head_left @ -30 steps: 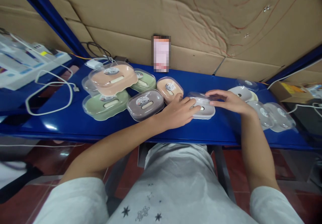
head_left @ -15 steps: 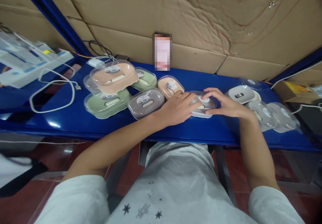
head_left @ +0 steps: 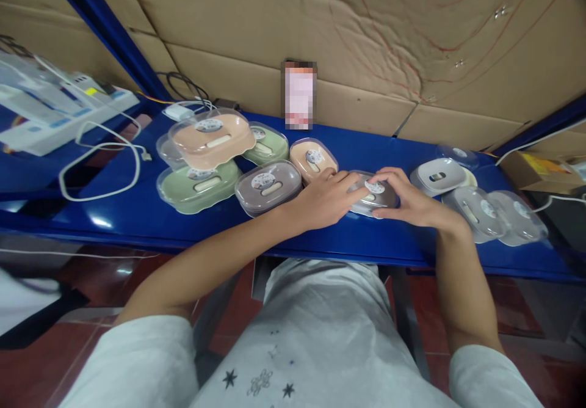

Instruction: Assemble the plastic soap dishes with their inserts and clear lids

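A small oval box with a clear lid (head_left: 374, 192) lies on the blue shelf (head_left: 320, 237) in front of me. My left hand (head_left: 325, 201) presses its left side and my right hand (head_left: 409, 200) presses its right side and top, fingers curled over the lid. To the left lie a peach oval box (head_left: 314, 159) and a grey-brown lidded box (head_left: 267, 187).
A green box (head_left: 196, 187) carries a tilted peach box (head_left: 208, 139); another green box (head_left: 266, 144) lies behind. A white open box (head_left: 437, 176) and clear lids (head_left: 497, 214) lie at the right. White cable (head_left: 101, 170), cardboard wall (head_left: 366, 41) behind, blurred card (head_left: 300, 95).
The clear lid has come down onto the white box, and both hands have closed in over it. The camera drifted slightly.
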Available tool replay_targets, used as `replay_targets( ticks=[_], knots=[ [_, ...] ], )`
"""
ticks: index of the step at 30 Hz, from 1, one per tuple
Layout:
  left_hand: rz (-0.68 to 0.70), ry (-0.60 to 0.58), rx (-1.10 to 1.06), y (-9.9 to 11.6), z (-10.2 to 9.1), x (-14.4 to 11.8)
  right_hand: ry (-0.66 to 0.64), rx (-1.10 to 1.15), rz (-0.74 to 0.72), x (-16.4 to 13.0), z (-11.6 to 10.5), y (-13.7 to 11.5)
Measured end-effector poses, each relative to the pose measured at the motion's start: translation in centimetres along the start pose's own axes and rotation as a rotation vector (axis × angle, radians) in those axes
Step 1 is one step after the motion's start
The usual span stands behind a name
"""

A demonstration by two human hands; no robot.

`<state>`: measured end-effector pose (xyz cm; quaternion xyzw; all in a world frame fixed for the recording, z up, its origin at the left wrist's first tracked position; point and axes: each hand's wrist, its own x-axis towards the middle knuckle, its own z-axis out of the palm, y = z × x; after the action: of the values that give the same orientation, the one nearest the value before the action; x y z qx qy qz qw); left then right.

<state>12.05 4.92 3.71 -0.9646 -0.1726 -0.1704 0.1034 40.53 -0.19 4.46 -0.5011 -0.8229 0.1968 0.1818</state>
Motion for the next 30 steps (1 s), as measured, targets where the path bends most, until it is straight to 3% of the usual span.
replay_targets(
  ticks=[9,14,19,23,25,27,30],
  knots=[
    [0.017,0.037,-0.045,0.1,0.3,0.0,0.263,-0.184,0.086,-3.7,4.8,-1.9],
    [0.011,0.067,-0.079,0.1,0.6,0.0,0.364,-0.333,0.109,-4.0,5.6,-1.6],
    [0.015,0.070,-0.085,0.0,0.9,0.0,0.377,-0.378,0.149,-4.3,6.1,-1.8],
    [0.018,0.068,-0.038,-0.1,0.1,-0.1,0.390,-0.373,0.115,-4.3,6.2,-2.0],
    [-0.087,0.107,0.000,-0.3,-0.9,-0.1,0.409,-0.355,0.099,-4.2,6.2,-2.1],
    [-0.295,0.142,0.039,-0.5,-1.9,-0.1,0.423,-0.333,0.098,-4.2,6.2,-2.1],
    [-0.547,0.113,0.089,-0.8,-2.7,-0.1,0.428,-0.307,0.114,-4.3,6.1,-2.1]
  ],
)
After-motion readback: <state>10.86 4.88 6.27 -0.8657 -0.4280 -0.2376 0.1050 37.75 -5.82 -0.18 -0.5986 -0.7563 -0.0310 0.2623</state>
